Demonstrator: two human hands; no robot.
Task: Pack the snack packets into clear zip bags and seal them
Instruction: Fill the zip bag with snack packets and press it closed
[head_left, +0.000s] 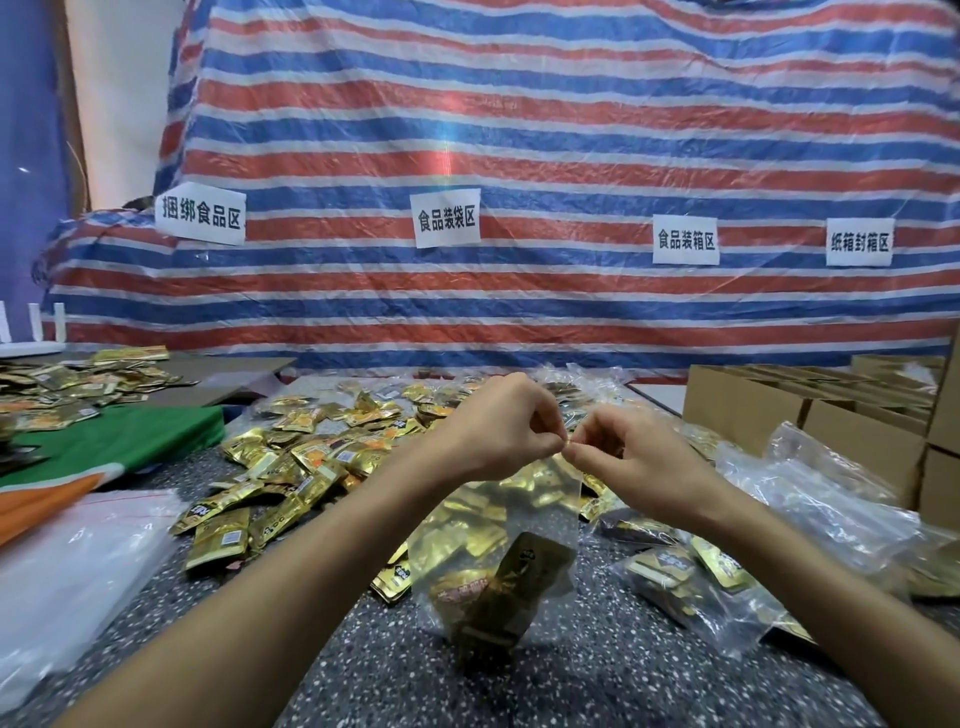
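Two hands meet over the middle of the speckled table; I see the left hand and the right hand each pinching the top edge of a clear zip bag, their fingertips almost touching. The bag hangs below them with gold snack packets bunched in its lower part; I cannot read the print on them, nor tell whether the bag's bottom touches the table. Loose packets lie heaped just beyond, to the left; filled bags lie near right; cardboard boxes stand far right; a stack of empty bags lies near left. On the striped tarp behind, four white signs read, left to right: 捆绑食品区; 食品装袋区; 食品装箱区; 纸箱封箱区.
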